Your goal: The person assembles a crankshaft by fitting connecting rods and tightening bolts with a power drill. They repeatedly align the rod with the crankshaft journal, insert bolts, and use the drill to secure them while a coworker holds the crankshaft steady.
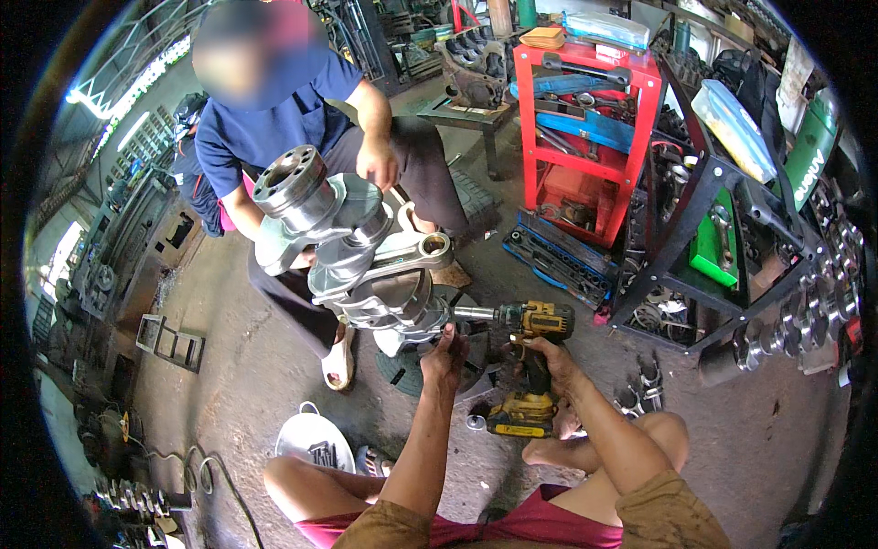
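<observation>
Beside the person's left knee, a white bowl (pixel 291 438) on the floor (pixel 233 403) holds dark bolts (pixel 323 455). Between the knees and the crankshaft is a yellow and black drill (pixel 543 320), its battery end down. The right hand (pixel 554 364) has its fingers closed around the drill's grip. From the drill's nose a bright socket (pixel 476 313) points left, to the lower end of the crankshaft (pixel 352 249). The left hand (pixel 443 362) is raised there, thumb up near the socket's tip; its fingers are partly bent, and I cannot tell whether they grip anything. Right of the drill, some rods (pixel 650 384) lie on the floor.

The crankshaft stands tilted above a dark round base (pixel 399 371), a connecting rod (pixel 407 257) jutting from it to the right. Just behind it sits a co-worker (pixel 261 137) in a blue shirt, one hand (pixel 378 163) near its upper part. To the right are an open toolbox (pixel 555 263) and, behind that, a red cart (pixel 626 169) of tools. Farther back, an engine block (pixel 474 75) rests on a bench (pixel 465 115).
</observation>
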`<state>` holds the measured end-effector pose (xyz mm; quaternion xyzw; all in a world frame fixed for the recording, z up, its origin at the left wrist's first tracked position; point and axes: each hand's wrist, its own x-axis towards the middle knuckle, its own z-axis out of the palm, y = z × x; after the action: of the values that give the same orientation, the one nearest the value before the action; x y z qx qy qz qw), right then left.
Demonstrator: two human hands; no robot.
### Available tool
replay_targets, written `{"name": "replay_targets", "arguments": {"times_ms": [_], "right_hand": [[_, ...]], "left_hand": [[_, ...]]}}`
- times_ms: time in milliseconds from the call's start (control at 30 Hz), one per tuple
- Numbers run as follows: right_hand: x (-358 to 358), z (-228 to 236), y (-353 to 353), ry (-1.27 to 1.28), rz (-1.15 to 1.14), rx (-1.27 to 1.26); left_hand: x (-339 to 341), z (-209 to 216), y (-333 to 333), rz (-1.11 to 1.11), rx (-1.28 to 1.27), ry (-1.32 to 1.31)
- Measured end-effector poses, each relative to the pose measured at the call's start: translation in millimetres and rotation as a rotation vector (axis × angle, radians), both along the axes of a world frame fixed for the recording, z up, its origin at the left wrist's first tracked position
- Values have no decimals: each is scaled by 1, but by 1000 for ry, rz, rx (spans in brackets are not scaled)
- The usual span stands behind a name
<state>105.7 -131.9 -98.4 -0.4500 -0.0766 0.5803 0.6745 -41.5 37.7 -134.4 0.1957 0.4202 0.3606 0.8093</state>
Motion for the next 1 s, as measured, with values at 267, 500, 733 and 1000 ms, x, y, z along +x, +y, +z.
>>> {"name": "replay_targets", "arguments": {"times_ms": [267,500,733,1000], "right_hand": [[0,-10,1,8,65,-27],[1,-8,2,18,50,-17],[-17,28,-22,-101,64,-165],[-81,77,-43,-1489,374,52]], "left_hand": [[1,0,12,-74,-136,-276],[9,-11,-10,-169,72,-332],[-9,39,-46,-194,-131,-545],[-42,102,-31,430,-112,-321]]}}
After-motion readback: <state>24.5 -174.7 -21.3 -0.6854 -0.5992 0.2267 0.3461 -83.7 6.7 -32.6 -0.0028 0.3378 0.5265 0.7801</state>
